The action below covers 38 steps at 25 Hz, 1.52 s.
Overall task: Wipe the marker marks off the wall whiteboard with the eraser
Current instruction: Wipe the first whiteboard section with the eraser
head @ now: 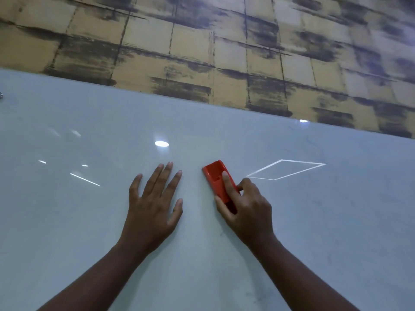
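A glossy pale whiteboard (89, 221) fills the lower two thirds of the head view. My right hand (247, 209) grips a red eraser (214, 173) and holds it against the board, index finger laid along its back, thumb on its left side. My left hand (155, 203) presses flat on the board with fingers spread, a short way left of the eraser. Only faint smudges show on the board near the upper right (314, 144); no clear marker strokes are visible around the eraser.
Tan wallpaper with dark brushed squares (202, 41) covers the wall above the board's top edge. Ceiling lights reflect in the board as a bright oval (161, 143) and a thin diamond outline (285, 169). A small metal fitting (1, 95) sits at the far left.
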Tool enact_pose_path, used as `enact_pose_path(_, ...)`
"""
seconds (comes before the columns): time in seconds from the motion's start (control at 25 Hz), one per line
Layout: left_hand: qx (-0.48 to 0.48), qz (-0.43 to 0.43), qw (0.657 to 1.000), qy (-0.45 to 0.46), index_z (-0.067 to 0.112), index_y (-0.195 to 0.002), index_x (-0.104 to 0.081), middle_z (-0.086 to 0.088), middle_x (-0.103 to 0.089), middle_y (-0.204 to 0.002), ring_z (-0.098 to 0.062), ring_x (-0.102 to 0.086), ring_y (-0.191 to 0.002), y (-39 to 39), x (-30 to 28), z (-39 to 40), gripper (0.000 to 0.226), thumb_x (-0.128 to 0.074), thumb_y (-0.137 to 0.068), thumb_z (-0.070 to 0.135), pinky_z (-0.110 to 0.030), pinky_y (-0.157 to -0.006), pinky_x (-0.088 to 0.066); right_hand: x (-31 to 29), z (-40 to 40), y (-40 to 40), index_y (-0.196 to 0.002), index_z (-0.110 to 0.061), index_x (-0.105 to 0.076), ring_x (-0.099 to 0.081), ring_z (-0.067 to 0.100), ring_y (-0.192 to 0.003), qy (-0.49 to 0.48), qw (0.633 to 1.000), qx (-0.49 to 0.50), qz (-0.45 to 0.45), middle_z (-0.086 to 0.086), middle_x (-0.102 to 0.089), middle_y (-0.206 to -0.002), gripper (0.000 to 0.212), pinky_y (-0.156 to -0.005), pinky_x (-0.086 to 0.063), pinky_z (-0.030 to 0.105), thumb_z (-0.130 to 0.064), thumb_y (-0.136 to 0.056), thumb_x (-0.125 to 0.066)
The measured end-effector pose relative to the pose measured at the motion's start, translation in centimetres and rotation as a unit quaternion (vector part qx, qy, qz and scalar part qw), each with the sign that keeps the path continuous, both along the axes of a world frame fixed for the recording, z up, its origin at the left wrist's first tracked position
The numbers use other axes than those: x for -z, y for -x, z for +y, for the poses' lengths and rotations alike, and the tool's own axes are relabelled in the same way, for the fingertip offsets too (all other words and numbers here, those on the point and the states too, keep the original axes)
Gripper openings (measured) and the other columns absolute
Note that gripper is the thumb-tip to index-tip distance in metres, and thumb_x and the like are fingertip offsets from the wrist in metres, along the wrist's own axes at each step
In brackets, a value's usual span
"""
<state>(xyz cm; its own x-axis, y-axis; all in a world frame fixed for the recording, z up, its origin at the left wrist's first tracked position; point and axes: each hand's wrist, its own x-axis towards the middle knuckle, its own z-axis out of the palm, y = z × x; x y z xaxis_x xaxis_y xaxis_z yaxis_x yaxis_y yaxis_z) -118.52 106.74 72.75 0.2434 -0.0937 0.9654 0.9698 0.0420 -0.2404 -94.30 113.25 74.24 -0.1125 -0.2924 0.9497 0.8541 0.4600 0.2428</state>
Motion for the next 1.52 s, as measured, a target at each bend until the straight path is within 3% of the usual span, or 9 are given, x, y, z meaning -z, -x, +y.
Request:
enact_pose_path(0.2,-0.028,-0.020,0.999,-0.008,0.016,-0.165,-0.036,-0.007,-0.026,-0.176,-0.025,-0.027,-0.162,-0.2,2.8,1.1,0.063,-0.041,-0.105,0.034,-0.058,-0.129,-0.021,1.2,2.5,-8.0,-0.147,-0.024,-0.057,-0.054,0.022,-0.073,0.053,0.990,-0.018,0.130,0.003,-0.049,-0.089,0.059,-0.051,-0.050,0.033,-0.044,-0.092,-0.069)
enact_pose_path(0.36,-0.029,-0.041,0.999,-0.008,0.015,-0.167,-0.033,-0.005,-0.023,-0.176,-0.023,-0.022,-0.163,-0.7,4.3,1.3,0.064,-0.041,-0.105,0.033,-0.055,-0.131,-0.018,2.7,3.0,-7.8,-0.148,-0.027,-0.055,-0.046,0.016,-0.078,0.072,0.985,-0.055,0.148,-0.001,-0.043,-0.089,0.060,-0.054,-0.046,0.029,-0.044,-0.092,-0.069)
enact_pose_path(0.48,-0.027,-0.045,0.999,-0.010,0.015,-0.166,-0.035,-0.005,-0.023,-0.176,-0.021,-0.021,-0.164,-0.6,4.7,1.3,0.063,-0.041,-0.106,0.034,-0.051,-0.133,-0.014,4.7,2.1,-4.5,-0.147,-0.022,-0.056,-0.049,0.022,-0.080,0.055,0.990,-0.079,0.105,0.004,-0.048,-0.090,0.059,-0.059,-0.047,0.034,-0.043,-0.093,-0.065)
enact_pose_path(0.64,-0.016,-0.041,0.999,0.009,0.014,-0.167,-0.033,-0.006,-0.022,-0.177,-0.022,-0.017,-0.164,-0.6,4.7,1.0,0.064,-0.040,-0.106,0.036,-0.051,-0.132,-0.014,10.9,0.4,0.6,-0.147,-0.017,-0.056,-0.051,0.028,-0.075,0.018,0.992,-0.111,-0.058,0.010,-0.055,-0.089,0.056,-0.062,-0.047,0.040,-0.040,-0.096,-0.063)
enact_pose_path(0.8,-0.005,-0.035,0.999,0.027,0.013,-0.167,-0.031,-0.007,-0.022,-0.177,-0.023,-0.017,-0.165,0.1,5.7,0.5,0.064,-0.040,-0.107,0.033,-0.053,-0.132,-0.017,13.0,-0.7,0.7,-0.143,-0.018,-0.061,-0.054,0.031,-0.069,0.005,0.991,-0.077,-0.110,0.011,-0.059,-0.084,0.051,-0.058,-0.044,0.041,-0.040,-0.097,-0.063)
enact_pose_path(1.12,-0.017,-0.042,0.998,0.042,0.012,-0.168,-0.026,-0.006,-0.019,-0.177,-0.024,-0.017,-0.165,1.3,10.4,0.1,0.064,-0.041,-0.109,0.030,-0.054,-0.132,-0.017,13.1,1.5,-8.8,-0.149,-0.023,-0.053,-0.048,0.025,-0.082,0.109,0.989,-0.035,0.093,0.007,-0.053,-0.092,0.058,-0.067,-0.048,0.046,-0.046,-0.097,-0.065)
enact_pose_path(1.32,-0.014,-0.053,0.997,0.050,0.011,-0.169,-0.025,-0.007,-0.018,-0.178,-0.025,-0.016,-0.165,1.4,13.2,-0.1,0.064,-0.040,-0.109,0.030,-0.054,-0.133,-0.015,13.5,0.0,-5.7,-0.143,-0.019,-0.061,-0.051,0.026,-0.095,0.145,0.968,-0.132,0.156,0.010,-0.056,-0.107,0.050,-0.078,-0.051,0.044,-0.037,-0.097,-0.070)
enact_pose_path(1.4,-0.010,-0.053,0.997,0.054,0.011,-0.169,-0.024,-0.007,-0.018,-0.178,-0.025,-0.016,-0.165,1.5,13.6,-0.1,0.064,-0.039,-0.109,0.029,-0.054,-0.133,-0.015,13.3,-1.3,-2.9,-0.140,-0.017,-0.064,-0.052,0.029,-0.092,0.139,0.966,-0.162,0.146,0.010,-0.056,-0.103,0.048,-0.080,-0.048,0.040,-0.031,-0.095,-0.072)
enact_pose_path(1.52,-0.006,-0.046,0.997,0.067,0.010,-0.169,-0.023,-0.008,-0.017,-0.178,-0.026,-0.015,-0.165,1.9,14.4,-0.3,0.064,-0.039,-0.109,0.028,-0.055,-0.133,-0.015,16.6,-3.3,1.3,-0.139,-0.019,-0.065,-0.052,0.032,-0.087,0.129,0.979,-0.155,0.016,0.011,-0.059,-0.103,0.047,-0.078,-0.049,0.043,-0.032,-0.094,-0.071)
